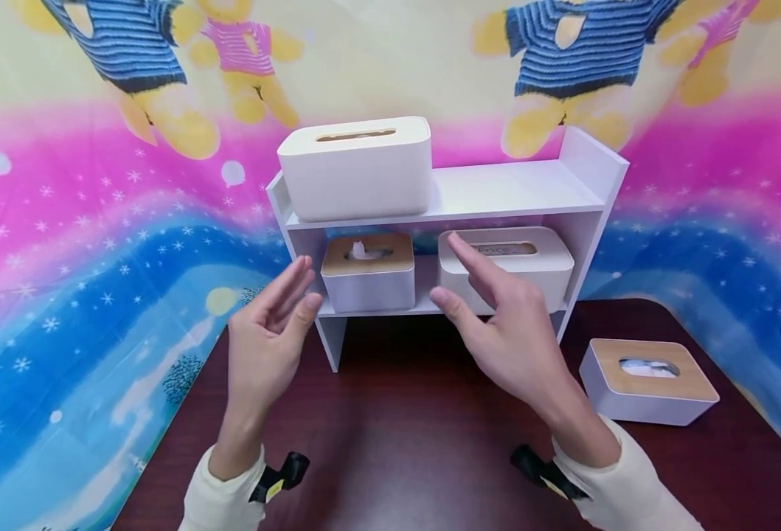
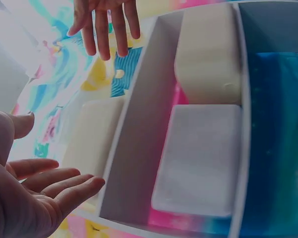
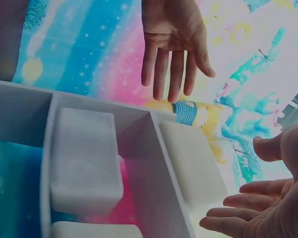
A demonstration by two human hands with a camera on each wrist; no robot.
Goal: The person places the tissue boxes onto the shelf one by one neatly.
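My left hand [image 1: 267,335] is raised in front of the shelf's left side, fingers straight and holding nothing. Facing it, my right hand [image 1: 506,321] is held up with straight fingers and thumb apart, overlapping the lower right white tissue box [image 1: 549,269] in the head view. A larger white tissue box [image 1: 363,177] with a slotted lid stands on the top shelf at left. Below it sits a smaller tissue box [image 1: 370,287] with a wood-look lid and a tissue poking out. Both wrist views show the left hand [image 3: 174,49] and right hand [image 2: 107,22] spread apart.
The white two-tier shelf [image 1: 516,188] stands at the back of the dark red-brown table [image 1: 397,442]. Another wood-lidded tissue box [image 1: 649,398] rests on the table at right. A colourful printed cloth [image 1: 98,258] hangs behind and at the sides.
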